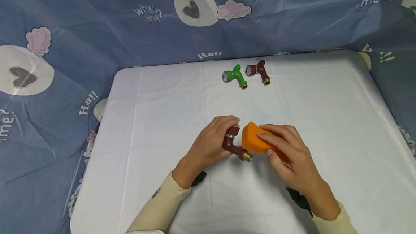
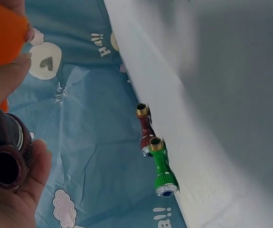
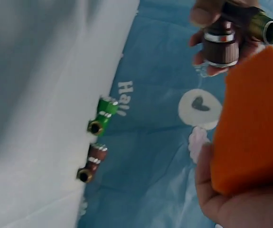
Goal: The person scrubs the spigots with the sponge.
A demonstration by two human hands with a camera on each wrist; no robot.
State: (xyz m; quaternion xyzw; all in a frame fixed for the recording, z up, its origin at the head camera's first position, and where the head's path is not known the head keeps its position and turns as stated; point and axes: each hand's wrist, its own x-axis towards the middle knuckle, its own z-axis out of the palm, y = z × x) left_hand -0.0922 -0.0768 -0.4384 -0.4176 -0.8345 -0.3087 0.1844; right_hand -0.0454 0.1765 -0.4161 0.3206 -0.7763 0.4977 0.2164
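My left hand [image 1: 212, 138] grips a dark red-brown tap [image 1: 230, 143] by its body and knob, with the brass threaded end pointing toward the lower right. In my right hand [image 1: 292, 156] an orange sponge [image 1: 255, 138] is pinched between thumb and fingers. The sponge is held right beside the tap, its near face angled toward the tap's side. From the right wrist view, the sponge [image 3: 252, 126] fills the right side, with the tap [image 3: 221, 45] above it. The left wrist view shows the tap's open spout [image 2: 5, 168] between my left thumb and fingers.
Toward the back of the white-covered table [image 1: 162, 107] lie a green tap [image 1: 236, 76] and another red-brown tap [image 1: 260, 70], side by side. A blue patterned cloth [image 1: 97, 21] rises behind the table's far edge and hangs along its sides.
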